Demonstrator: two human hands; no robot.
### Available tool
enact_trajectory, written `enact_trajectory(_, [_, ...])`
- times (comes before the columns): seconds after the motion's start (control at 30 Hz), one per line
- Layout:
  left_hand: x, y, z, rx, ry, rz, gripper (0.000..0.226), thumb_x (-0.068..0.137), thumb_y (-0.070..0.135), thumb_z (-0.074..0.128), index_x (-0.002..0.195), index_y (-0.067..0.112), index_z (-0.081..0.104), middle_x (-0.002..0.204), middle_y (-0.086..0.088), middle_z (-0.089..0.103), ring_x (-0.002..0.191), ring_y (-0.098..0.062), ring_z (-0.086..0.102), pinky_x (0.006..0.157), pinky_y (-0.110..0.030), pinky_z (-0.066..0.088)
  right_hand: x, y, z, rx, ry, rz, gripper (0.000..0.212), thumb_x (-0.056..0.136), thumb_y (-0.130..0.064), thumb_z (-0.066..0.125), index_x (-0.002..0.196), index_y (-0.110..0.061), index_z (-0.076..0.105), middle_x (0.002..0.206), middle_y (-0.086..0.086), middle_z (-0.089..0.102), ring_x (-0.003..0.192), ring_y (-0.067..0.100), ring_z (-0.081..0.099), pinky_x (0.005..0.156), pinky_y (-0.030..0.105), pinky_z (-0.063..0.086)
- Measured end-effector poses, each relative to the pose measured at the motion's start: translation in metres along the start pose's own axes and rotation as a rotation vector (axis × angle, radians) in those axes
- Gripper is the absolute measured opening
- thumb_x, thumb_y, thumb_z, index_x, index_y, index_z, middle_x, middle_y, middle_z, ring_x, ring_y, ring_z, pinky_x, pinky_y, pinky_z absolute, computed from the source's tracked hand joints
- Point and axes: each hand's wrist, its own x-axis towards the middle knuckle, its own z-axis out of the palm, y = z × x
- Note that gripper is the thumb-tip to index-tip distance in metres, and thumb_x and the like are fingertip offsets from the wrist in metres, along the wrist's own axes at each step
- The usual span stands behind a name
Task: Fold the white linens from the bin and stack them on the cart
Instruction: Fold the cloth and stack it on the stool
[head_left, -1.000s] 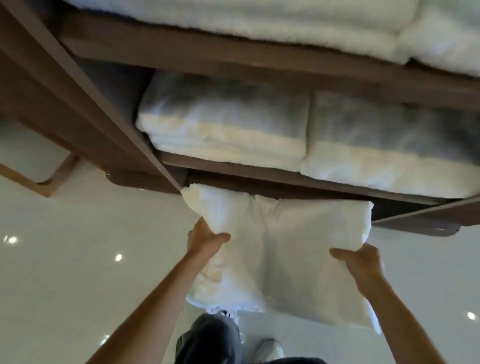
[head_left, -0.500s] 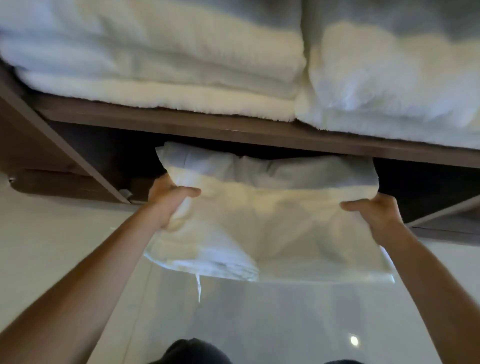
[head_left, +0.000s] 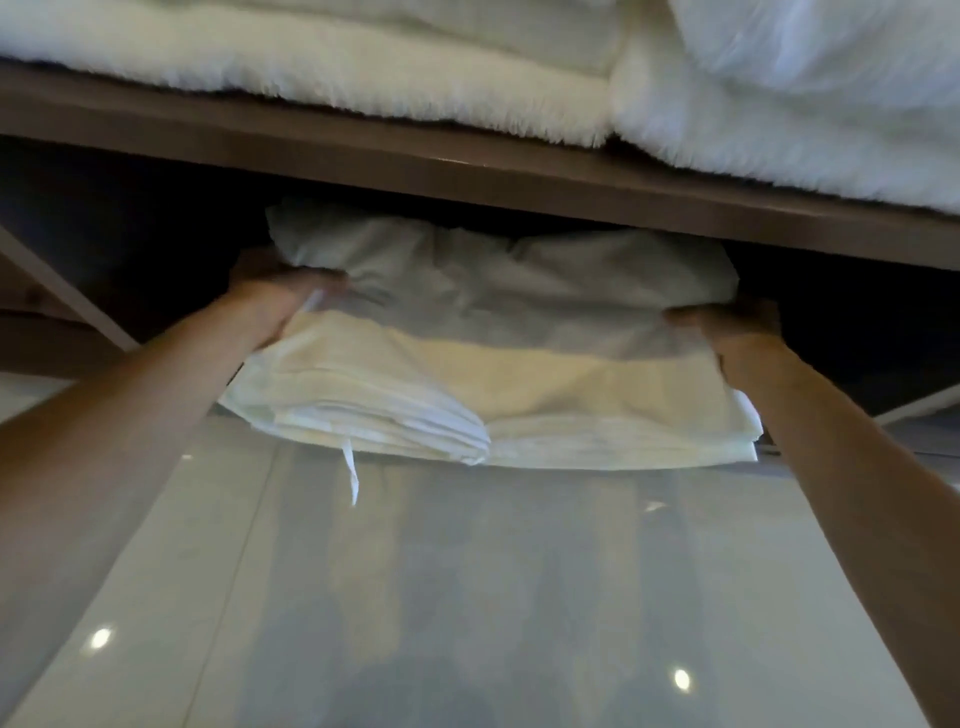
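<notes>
Folded white linen (head_left: 483, 374) is halfway into the lower bay of the cart (head_left: 47, 291), under the brown shelf (head_left: 363, 156) loaded with towels (head_left: 337, 67). My left hand (head_left: 283, 296) and right hand (head_left: 737, 327) each grip a side edge. I judge this the stacking step; next, slide it farther in, level, then release.

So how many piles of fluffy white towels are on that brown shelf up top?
2. The left pile of fluffy white towels and the right pile lie side by side, touching, on the brown wooden shelf. More may sit outside the view.
</notes>
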Motion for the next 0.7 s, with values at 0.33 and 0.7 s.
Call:
enact_trajectory(0.33, [-0.045, -0.02, -0.016, 0.587, 0.058, -0.076, 0.1, 0.075, 0.072, 0.059, 0.147, 0.013, 0.026, 0.144, -0.017, 0.044, 0.127, -0.04, 0.046, 0.095, -0.04, 0.043, -0.009, 0.062, -0.009, -0.262, -0.004, 0.101, 0.067, 0.073, -0.049, 0.072, 0.121, -0.005, 0.059, 0.119, 0.014, 0.064, 0.109, 0.032, 0.061, 0.091, 0.038, 0.049])
enact_trajectory(0.7, [-0.024, 0.003, 0.0, 0.453, 0.165, 0.161, 0.053, 0.095, 0.028, 0.057, 0.14, 0.007, 0.039, 0.138, -0.021, 0.048, 0.125, -0.038, 0.049, 0.098, -0.039, 0.04, 0.0, 0.03, 0.007, -0.191, 0.114, 0.006, 0.043, 0.089, -0.026, 0.064, 0.122, 0.0, 0.057, 0.123, 0.02, 0.06, 0.113, 0.033, 0.059, 0.081, 0.032, 0.044])
